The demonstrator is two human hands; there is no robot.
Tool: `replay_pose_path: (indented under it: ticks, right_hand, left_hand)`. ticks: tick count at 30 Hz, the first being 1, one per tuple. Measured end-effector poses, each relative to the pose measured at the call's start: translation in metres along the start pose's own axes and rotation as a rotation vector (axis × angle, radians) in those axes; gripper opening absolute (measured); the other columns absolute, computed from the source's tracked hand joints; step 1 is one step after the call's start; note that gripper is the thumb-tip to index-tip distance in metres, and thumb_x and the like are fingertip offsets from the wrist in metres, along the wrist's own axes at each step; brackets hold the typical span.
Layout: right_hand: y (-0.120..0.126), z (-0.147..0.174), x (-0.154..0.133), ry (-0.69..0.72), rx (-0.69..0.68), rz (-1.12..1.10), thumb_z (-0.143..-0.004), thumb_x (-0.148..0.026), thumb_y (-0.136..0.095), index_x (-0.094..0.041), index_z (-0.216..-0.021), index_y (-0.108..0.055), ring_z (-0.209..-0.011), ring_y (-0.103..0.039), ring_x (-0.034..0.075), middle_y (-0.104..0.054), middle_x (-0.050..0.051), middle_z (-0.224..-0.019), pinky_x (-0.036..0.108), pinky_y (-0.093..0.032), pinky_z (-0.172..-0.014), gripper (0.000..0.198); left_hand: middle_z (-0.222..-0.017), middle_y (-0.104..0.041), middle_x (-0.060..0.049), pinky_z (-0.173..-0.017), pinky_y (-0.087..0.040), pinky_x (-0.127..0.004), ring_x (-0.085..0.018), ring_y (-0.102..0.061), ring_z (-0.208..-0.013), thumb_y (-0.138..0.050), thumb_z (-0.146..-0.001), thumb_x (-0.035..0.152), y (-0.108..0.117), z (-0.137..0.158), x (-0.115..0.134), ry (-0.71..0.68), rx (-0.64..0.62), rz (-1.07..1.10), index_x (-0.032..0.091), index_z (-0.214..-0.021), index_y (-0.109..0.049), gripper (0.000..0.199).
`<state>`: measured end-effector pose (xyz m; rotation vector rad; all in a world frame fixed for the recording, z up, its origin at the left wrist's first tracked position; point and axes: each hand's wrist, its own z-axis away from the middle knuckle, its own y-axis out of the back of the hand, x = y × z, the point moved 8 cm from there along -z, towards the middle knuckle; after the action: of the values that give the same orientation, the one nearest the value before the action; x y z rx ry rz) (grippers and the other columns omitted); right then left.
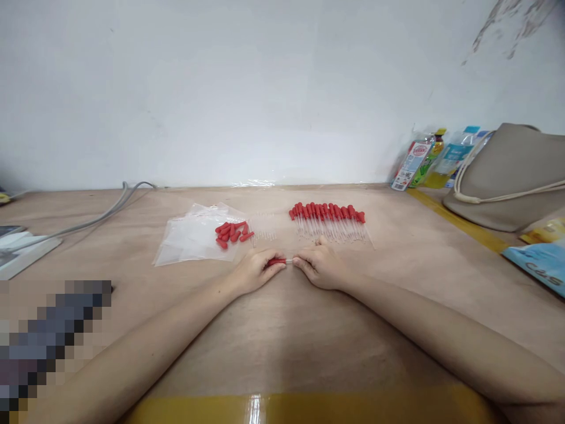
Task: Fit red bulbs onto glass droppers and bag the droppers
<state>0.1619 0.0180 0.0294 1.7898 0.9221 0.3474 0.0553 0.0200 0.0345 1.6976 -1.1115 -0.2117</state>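
Near the middle of the table, my left hand [255,272] pinches a red rubber bulb [277,261]. My right hand [321,266] grips a thin clear pipette tube [289,261], whose visible end meets the bulb's open end; how deep it sits inside I cannot tell. Just beyond my left hand lies a small pile of loose red bulbs [232,233] on clear plastic bags [183,238]. Beside the pile, several bare clear tubes [265,226] lie in a row. Past my right hand, many droppers with red bulbs [329,213] lie side by side, tips toward me.
A grey cable [101,218] crosses the table at left, above a pixelated dark object [57,341]. Bottles [457,156], a carton [412,165], a beige bag [512,176] and a blue packet [538,265] stand or lie at right. A white wall [265,88] bounds the back.
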Motion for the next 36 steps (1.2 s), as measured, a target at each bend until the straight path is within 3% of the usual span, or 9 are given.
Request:
replay_pose_path:
  ticks: [3,6,9,12,15,18,23,32,36]
  right_hand:
    - [0.004,-0.004,-0.002,-0.023,-0.026,-0.019,-0.088,-0.024,-0.039,-0.017,-0.075,-0.059,-0.063,-0.05,0.011,-0.064,0.0,-0.071,0.03,-0.024,-0.07,0.025]
    - [0.011,-0.007,0.004,-0.086,-0.055,-0.065,-0.082,-0.02,-0.045,-0.017,-0.076,-0.061,-0.065,-0.052,0.012,-0.064,0.001,-0.072,0.029,-0.028,-0.069,0.017]
    - [0.014,-0.007,0.026,-0.274,-0.084,-0.217,-0.077,-0.02,-0.048,-0.017,-0.073,-0.061,-0.059,-0.053,0.011,-0.064,0.001,-0.069,0.025,-0.033,-0.061,0.015]
    - [0.013,-0.008,0.058,-0.536,-0.07,-0.383,-0.078,-0.03,-0.047,-0.018,-0.066,-0.061,-0.056,-0.056,0.012,-0.065,0.001,-0.064,0.023,-0.035,-0.055,0.021]
    - [0.024,-0.017,0.08,-0.684,0.071,-0.275,-0.076,-0.037,-0.05,-0.019,-0.059,-0.06,-0.063,-0.058,0.015,-0.065,0.002,-0.064,0.025,-0.037,-0.059,0.026]
    - [0.029,-0.036,0.087,-0.718,0.15,-0.054,-0.075,-0.036,-0.05,-0.02,-0.057,-0.061,-0.071,-0.059,0.018,-0.066,0.002,-0.07,0.029,-0.036,-0.069,0.026]
    - [0.01,-0.064,0.093,-0.753,0.081,0.186,-0.08,-0.037,-0.044,-0.018,-0.065,-0.064,-0.074,-0.058,0.02,-0.066,0.007,-0.072,0.038,-0.029,-0.081,0.031]
    - [-0.004,-0.069,0.096,-0.772,0.006,0.21,-0.08,-0.038,-0.044,-0.014,-0.084,-0.065,-0.077,-0.059,0.025,-0.066,0.012,-0.078,0.041,-0.025,-0.081,0.032]
    - [0.001,-0.068,0.089,-0.737,0.023,0.239,-0.082,-0.041,-0.042,-0.014,-0.082,-0.065,-0.079,-0.059,0.025,-0.066,0.013,-0.08,0.042,-0.024,-0.082,0.036]
  left_hand:
    - [-0.081,-0.062,-0.003,-0.067,-0.045,-0.026,-0.015,-0.057,-0.075,-0.052,-0.083,0.027,0.003,-0.002,-0.003,-0.026,0.012,-0.018,0.017,-0.088,-0.058,0.013]
    - [-0.087,-0.059,-0.004,-0.064,-0.045,-0.025,-0.014,-0.055,-0.073,-0.056,-0.081,0.027,0.011,-0.001,-0.013,0.059,0.094,-0.016,0.017,-0.098,-0.054,0.02]
    - [-0.081,-0.055,-0.002,-0.057,-0.044,-0.024,-0.011,-0.052,-0.063,-0.061,-0.076,0.027,0.016,0.001,-0.027,0.197,0.166,-0.004,0.016,-0.102,-0.05,0.03]
    - [-0.071,-0.053,0.0,-0.057,-0.042,-0.024,-0.011,-0.05,-0.061,-0.056,-0.078,0.026,0.008,-0.001,-0.03,0.211,0.088,-0.004,0.016,-0.086,-0.054,0.013]
    - [-0.071,-0.053,-0.001,-0.058,-0.042,-0.025,-0.012,-0.051,-0.064,-0.052,-0.081,0.025,0.004,-0.003,-0.027,0.175,0.051,-0.021,0.016,-0.076,-0.055,0.011]
    - [-0.072,-0.054,-0.002,-0.058,-0.042,-0.025,-0.012,-0.051,-0.064,-0.052,-0.081,0.025,0.004,-0.003,-0.026,0.171,0.059,-0.015,0.016,-0.076,-0.056,0.011]
    - [-0.073,-0.054,-0.002,-0.058,-0.042,-0.024,-0.012,-0.051,-0.063,-0.052,-0.08,0.023,0.005,-0.002,-0.026,0.163,0.068,0.014,0.016,-0.076,-0.056,0.01]
    - [-0.073,-0.054,-0.002,-0.06,-0.043,-0.025,-0.012,-0.051,-0.064,-0.052,-0.081,0.025,0.004,-0.001,-0.024,0.149,0.072,0.006,0.016,-0.077,-0.057,0.011]
    - [-0.077,-0.057,-0.003,-0.071,-0.042,-0.03,-0.017,-0.051,-0.075,-0.055,-0.08,0.03,0.026,0.001,-0.032,0.165,0.234,-0.193,0.017,-0.078,-0.059,0.014]
